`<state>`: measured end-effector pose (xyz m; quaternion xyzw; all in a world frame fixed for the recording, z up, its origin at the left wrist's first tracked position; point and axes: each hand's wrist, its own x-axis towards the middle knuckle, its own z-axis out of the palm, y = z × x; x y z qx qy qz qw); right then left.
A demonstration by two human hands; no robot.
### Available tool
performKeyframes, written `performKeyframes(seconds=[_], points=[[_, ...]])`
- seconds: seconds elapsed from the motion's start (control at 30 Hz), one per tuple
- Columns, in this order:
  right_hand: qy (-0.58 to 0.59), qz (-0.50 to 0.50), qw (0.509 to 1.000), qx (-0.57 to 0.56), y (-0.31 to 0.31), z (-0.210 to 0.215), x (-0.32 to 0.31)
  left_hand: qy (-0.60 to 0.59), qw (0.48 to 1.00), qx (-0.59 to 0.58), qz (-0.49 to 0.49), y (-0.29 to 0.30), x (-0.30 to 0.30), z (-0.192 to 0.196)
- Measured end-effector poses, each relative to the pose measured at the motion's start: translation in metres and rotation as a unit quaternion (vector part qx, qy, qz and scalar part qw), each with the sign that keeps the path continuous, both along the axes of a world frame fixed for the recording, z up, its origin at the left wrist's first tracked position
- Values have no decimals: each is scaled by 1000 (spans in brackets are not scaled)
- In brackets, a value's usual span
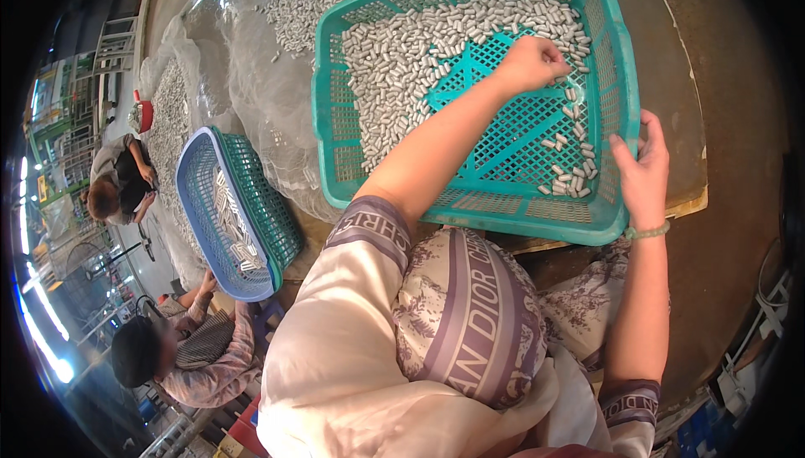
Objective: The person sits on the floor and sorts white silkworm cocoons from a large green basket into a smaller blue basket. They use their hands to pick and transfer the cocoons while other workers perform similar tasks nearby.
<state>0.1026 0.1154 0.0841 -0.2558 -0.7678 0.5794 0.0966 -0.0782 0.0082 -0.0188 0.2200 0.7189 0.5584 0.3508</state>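
Note:
A large green plastic basket (470, 221) with lattice walls stands in front of me on the table. Many small silver-grey cylindrical pieces (394, 80) cover its left and far parts, and a few more (570, 179) lie along the right side. My left hand (533, 64) is inside the basket, above the bare lattice floor, with its fingers curled closed; what they hold, if anything, is hidden. At the right wall, my right hand (644, 169) grips the rim, thumb on the inner side and fingers outside.
More grey pieces (293, 5) lie on clear plastic sheeting (268, 106) beyond and left of the basket. Stacked blue and green baskets (186, 174) holding longer grey pieces stand at left. Two people (201, 366) (126, 173) work there. A red scoop (146, 114) lies farther off.

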Motion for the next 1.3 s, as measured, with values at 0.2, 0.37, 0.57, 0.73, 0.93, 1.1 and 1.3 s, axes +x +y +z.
performKeyframes(seconds=[0.2,0.37,0.57,0.73,0.93,1.1,1.3], points=[[-5,-4,1000,7,-1,0,0,-39,991,56,112,-102,-12,29],[-15,-10,1000,-9,0,-3,3,322,833,-116,435,-256,-57,43],[-10,-7,1000,11,1,-2,2,531,631,-456,333,-316,-64,24],[-12,6,1000,4,-4,6,3,415,854,-242,201,-229,-51,-34],[9,30,999,28,-14,14,-1,397,825,-235,325,-141,-58,-70],[2,31,999,20,-15,18,-1,378,910,-8,170,-83,-16,-51],[-5,12,999,29,-11,15,3,323,940,110,18,-88,24,-18]])
